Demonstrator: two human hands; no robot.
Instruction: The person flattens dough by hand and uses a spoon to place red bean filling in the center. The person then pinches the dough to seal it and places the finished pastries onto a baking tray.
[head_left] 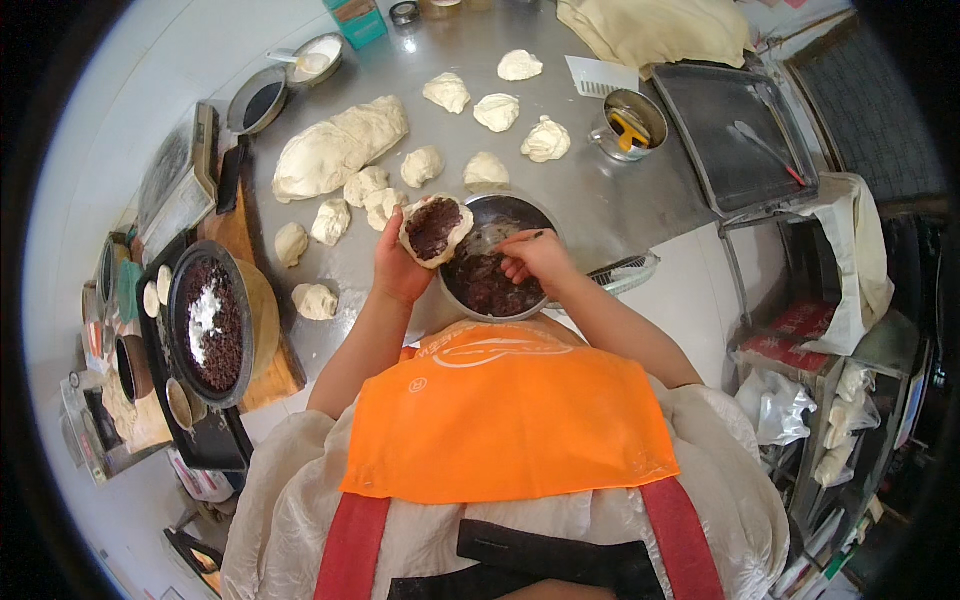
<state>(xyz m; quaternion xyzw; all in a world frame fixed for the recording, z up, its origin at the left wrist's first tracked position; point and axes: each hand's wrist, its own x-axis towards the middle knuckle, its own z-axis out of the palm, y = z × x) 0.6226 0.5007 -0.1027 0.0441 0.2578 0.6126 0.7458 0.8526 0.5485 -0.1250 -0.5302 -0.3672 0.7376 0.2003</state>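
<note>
My left hand (398,262) holds a cupped piece of dough (452,222) lined with dark purple filling. Beside it, a steel bowl (472,298) of dark, glossy filling sits at the table's front edge. My right hand (533,262) is over that bowl, fingers curled around a thin utensil (512,241) whose tip I cannot make out clearly. Around them lie several loose dough pieces (484,170) and a large dough mass (335,150).
Left: a large pot (262,325) of dark grains with white powder, and a black tray (234,445). Back right: a steel cup (606,142) with a yellow tool, a cloth (650,30), a dark tray (730,120). Back left: small bowls (245,110). The steel table (630,210) spans the middle.
</note>
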